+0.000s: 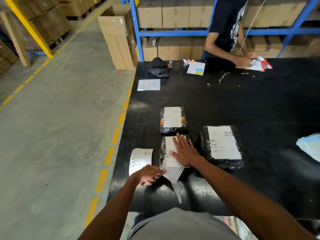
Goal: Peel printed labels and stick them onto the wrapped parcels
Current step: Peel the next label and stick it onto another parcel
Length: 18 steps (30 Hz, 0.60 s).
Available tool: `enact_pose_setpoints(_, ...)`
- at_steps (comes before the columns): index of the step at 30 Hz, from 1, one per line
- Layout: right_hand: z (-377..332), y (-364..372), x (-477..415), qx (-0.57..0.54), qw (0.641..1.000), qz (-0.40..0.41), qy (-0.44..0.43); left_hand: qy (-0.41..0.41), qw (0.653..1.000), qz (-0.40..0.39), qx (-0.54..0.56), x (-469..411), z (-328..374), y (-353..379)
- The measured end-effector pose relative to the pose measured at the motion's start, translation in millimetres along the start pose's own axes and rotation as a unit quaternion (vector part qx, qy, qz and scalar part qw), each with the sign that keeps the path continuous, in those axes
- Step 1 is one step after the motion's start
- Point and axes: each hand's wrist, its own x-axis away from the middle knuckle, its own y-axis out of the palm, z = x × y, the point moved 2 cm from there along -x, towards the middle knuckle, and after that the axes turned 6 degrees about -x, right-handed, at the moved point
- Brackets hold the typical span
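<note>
Stands at the near edge of a black table (259,104). Pinches the near corner of a white backing paper (173,174) with the left hand (149,174), fingers curled on it. Trailing from that paper toward the table's near edge, one thin strip. Presses the right hand (185,153) flat, fingers straight and spread, holding nothing, on the white label (170,146) on top of the nearest parcel (162,151), wrapped in shiny black.

Just left of that parcel, flat on the table near its left edge, a loose label (140,159) with small print. Right of the hands, a big parcel (204,146) in black wrap, with a white label on top. Just behind the nearest parcel, a small parcel (173,129), also black, also with a label on.

At the right edge, a bit of a pale bag (310,146).

Farther back, a label sheet (149,84) with a grid of squares, a black cap (158,67) and a white paper (194,66) with bright notes on it.

At the far side, another person (226,23) in a dark shirt, both hands on some packets. Behind, blue shelves (173,33) full of brown boxes.
</note>
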Motion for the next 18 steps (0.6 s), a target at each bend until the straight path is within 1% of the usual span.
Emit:
enact_pose_setpoints(3,0.0,0.2,0.7,0.001,1.0,-0.003,0.0,-0.05,0.997,-0.01,-0.06,1.0,-7.4,2.7)
enact_pose_setpoints(6,0.4,-0.2,1.1,-0.006,1.0,-0.003,0.003,-0.068,0.985,0.002,-0.161,-7.3,-6.6,8.0)
enact_pose_setpoints(8,1.4,0.2,1.6,-0.013,1.0,0.0,0.004,-0.061,0.967,0.014,-0.249,-12.3,-2.8,14.6)
enact_pose_setpoints(12,2.0,1.9,4.3,-0.037,0.999,0.004,0.01,-0.063,0.926,0.027,-0.372,-28.8,-8.0,27.9)
enact_pose_setpoints(15,1.5,2.3,6.0,-0.056,0.998,0.008,0.015,-0.075,0.9,0.042,-0.426,-31.8,-8.2,33.5)
enact_pose_setpoints(18,2.2,2.1,4.7,-0.069,0.998,0.002,0.012,-0.082,0.88,0.021,-0.467,-29.6,-7.3,33.8)
